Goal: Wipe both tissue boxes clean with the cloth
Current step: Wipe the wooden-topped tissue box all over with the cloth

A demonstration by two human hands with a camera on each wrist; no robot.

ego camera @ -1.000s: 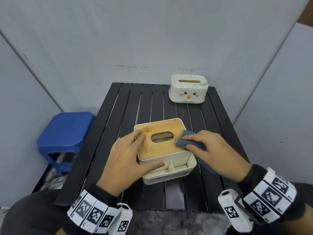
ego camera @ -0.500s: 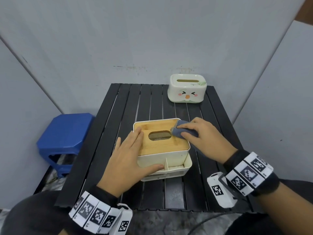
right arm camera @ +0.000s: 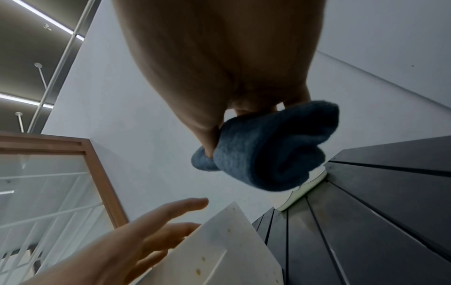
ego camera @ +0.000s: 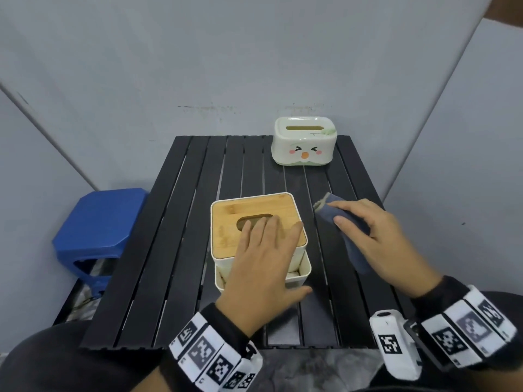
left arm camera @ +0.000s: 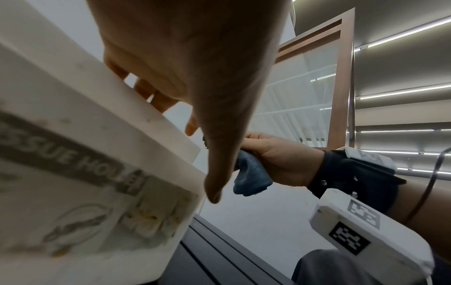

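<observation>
A white tissue box with a bamboo lid (ego camera: 226,219) stands mid-table on the black slatted table (ego camera: 175,250). My left hand (ego camera: 266,250) lies flat on its lid and front, fingers straight; the box's printed white side (left arm camera: 73,173) fills the left wrist view. My right hand (ego camera: 370,236) hovers to the right of the box and grips a folded blue cloth (ego camera: 348,230), also the blue cloth (right arm camera: 268,146) bunched under the fingers and the cloth (left arm camera: 249,177). A second white tissue box with a cartoon face (ego camera: 304,144) sits at the table's far right.
A blue plastic stool (ego camera: 99,224) stands left of the table. Grey wall panels close in behind and on both sides. Bare slats lie between the two boxes and along the table's left half.
My right hand has lifted the cloth off the bamboo lid and moved right, off the box. My left hand has slid from the box's left side onto the lid.
</observation>
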